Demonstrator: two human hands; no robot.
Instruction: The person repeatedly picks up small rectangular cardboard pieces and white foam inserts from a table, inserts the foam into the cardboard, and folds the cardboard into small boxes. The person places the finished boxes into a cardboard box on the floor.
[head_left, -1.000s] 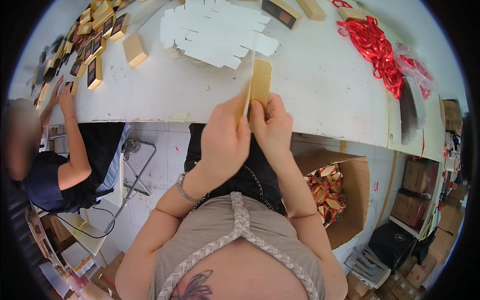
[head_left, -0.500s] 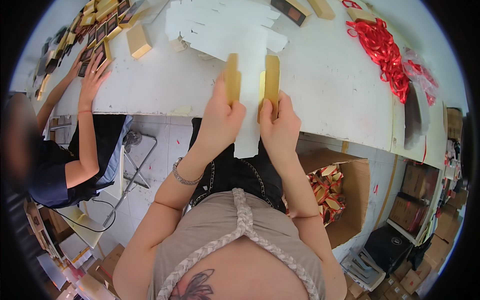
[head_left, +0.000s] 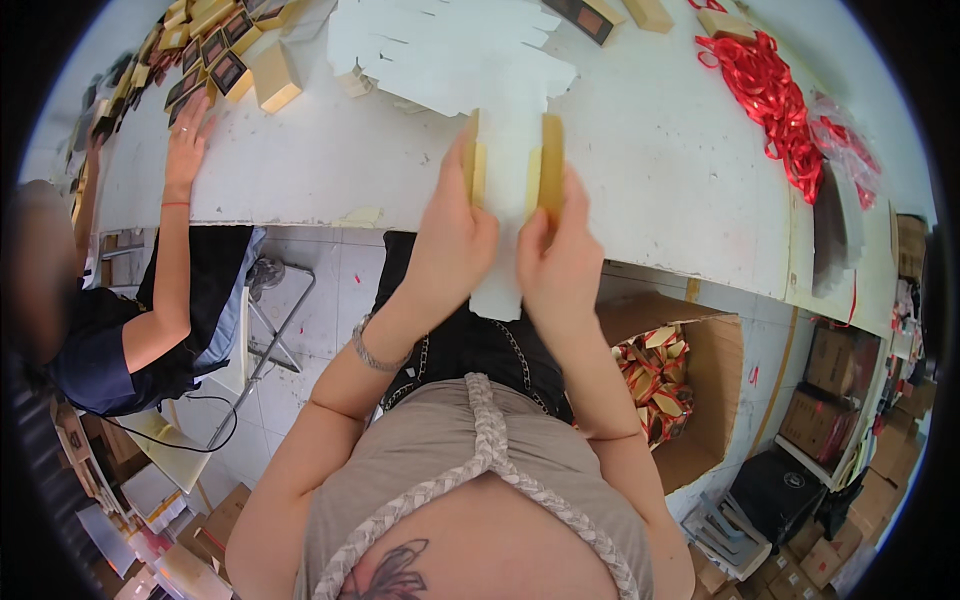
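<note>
My left hand [head_left: 457, 238] is closed round a narrow gold card piece [head_left: 479, 172], thumb toward the middle. Opposite it, my right hand [head_left: 560, 252] grips another gold card piece [head_left: 551, 165] with a pale yellow inner flap. Both pieces stand roughly parallel, above the table's front edge. Between them runs a white strip [head_left: 502, 270], which reaches past the edge toward me. I cannot tell whether the gold parts are joined. A white sheet with ragged edges [head_left: 440, 60] lies on the table beyond my hands.
Gold boxes with dark fronts [head_left: 232, 72] crowd the far left, where a co-worker's hand [head_left: 187, 140] rests. Red ribbons [head_left: 765, 100] are heaped at the right of the white table [head_left: 680, 190]. Below, a cardboard carton [head_left: 715, 400] holds ribboned gold packages [head_left: 657, 385].
Both hands keep their grip while the gold pieces shift slightly and turn, their inner sides showing more. The co-worker's hands have moved apart at the boxes on the left.
</note>
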